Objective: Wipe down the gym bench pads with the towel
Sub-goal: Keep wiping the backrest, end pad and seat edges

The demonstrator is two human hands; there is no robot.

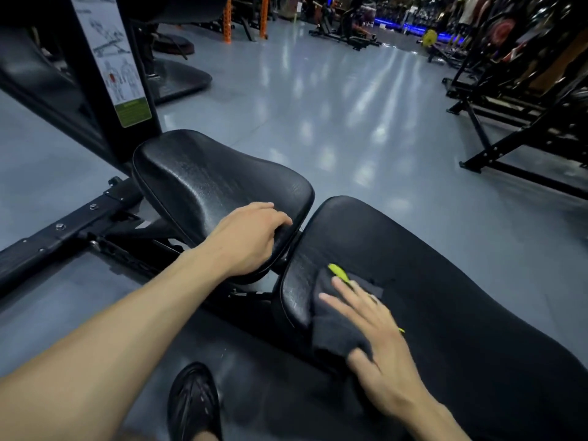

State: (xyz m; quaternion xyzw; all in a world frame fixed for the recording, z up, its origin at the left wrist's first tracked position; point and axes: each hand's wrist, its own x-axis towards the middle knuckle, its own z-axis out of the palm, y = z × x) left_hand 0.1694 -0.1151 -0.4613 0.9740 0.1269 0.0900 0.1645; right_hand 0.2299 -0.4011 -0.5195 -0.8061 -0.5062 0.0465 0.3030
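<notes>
1 instruction placard [111, 58] shows muscle diagrams; its green label's writing is unreadable.

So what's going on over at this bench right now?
A person is wiping a black gym bench. The right hand presses a dark towel flat against the near end of the long back pad. The left hand grips the edge of the seat pad, fingers curled over it.
</notes>
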